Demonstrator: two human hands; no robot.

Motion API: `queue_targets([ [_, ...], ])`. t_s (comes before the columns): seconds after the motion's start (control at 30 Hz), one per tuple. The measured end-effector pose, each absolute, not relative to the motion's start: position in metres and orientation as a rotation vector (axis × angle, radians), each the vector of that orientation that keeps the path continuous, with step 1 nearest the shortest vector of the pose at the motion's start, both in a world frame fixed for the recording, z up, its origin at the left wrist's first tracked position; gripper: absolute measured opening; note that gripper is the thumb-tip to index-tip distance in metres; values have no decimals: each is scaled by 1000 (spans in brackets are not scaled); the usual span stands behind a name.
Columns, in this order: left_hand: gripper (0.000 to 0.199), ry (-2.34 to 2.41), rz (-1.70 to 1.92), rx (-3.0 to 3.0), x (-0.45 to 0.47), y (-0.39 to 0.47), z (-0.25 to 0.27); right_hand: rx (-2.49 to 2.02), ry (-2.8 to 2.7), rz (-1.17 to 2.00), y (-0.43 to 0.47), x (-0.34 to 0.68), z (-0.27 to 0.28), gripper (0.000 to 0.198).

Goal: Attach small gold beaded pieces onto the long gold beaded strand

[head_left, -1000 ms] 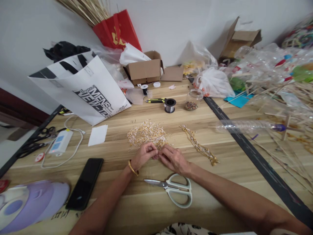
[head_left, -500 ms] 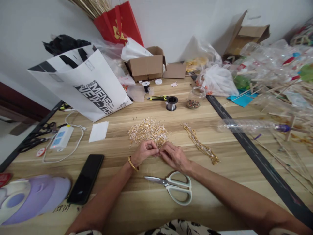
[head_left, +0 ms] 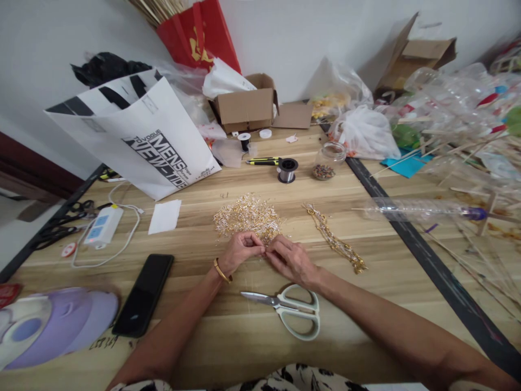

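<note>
Left hand [head_left: 241,253] and right hand [head_left: 291,260] meet fingertip to fingertip at the near edge of the bead pile [head_left: 246,213].

Each hand has its thumb and fingers drawn together in a pinch; whatever sits between the tips is too small to tell. Gold and pale beads lie heaped on the table [head_left: 211,347], just beyond the fingers. Right of the pile, apart from the right hand, lies a beaded strand [head_left: 332,239]. Scissors [head_left: 299,313] rest on the near side, blades pointing left. On the far side stand a wire spool [head_left: 287,172] and, to its right, a jar [head_left: 324,172].
</note>
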State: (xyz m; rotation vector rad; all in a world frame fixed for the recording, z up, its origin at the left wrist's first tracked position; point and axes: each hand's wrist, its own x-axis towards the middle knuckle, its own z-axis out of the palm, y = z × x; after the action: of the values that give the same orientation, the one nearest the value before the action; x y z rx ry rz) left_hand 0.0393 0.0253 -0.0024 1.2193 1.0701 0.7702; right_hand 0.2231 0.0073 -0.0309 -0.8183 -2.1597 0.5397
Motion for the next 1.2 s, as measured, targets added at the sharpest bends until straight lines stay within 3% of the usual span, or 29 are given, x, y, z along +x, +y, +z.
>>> queue_targets([
  [0.1, 27, 1084, 794, 1263, 40, 25, 0, -845, -2009, 748, 9, 224, -27, 9],
  [0.3, 26, 1112, 843, 1308, 42, 24, 5, -906, -1716, 1352, 14, 222, -31, 32],
  [0.43, 24, 1110, 853, 1329, 44, 23, 7, -811, -1597, 1536, 16, 219, -33, 36],
  [0.73, 24, 1111, 928, 1435, 48, 20, 4, -809, -1469, 1631, 17, 218, -30, 33],
  [1.2, 7, 1234, 961, 1772, 48, 18, 2, -821, -1411, 1625, 20, 217, -30, 24],
])
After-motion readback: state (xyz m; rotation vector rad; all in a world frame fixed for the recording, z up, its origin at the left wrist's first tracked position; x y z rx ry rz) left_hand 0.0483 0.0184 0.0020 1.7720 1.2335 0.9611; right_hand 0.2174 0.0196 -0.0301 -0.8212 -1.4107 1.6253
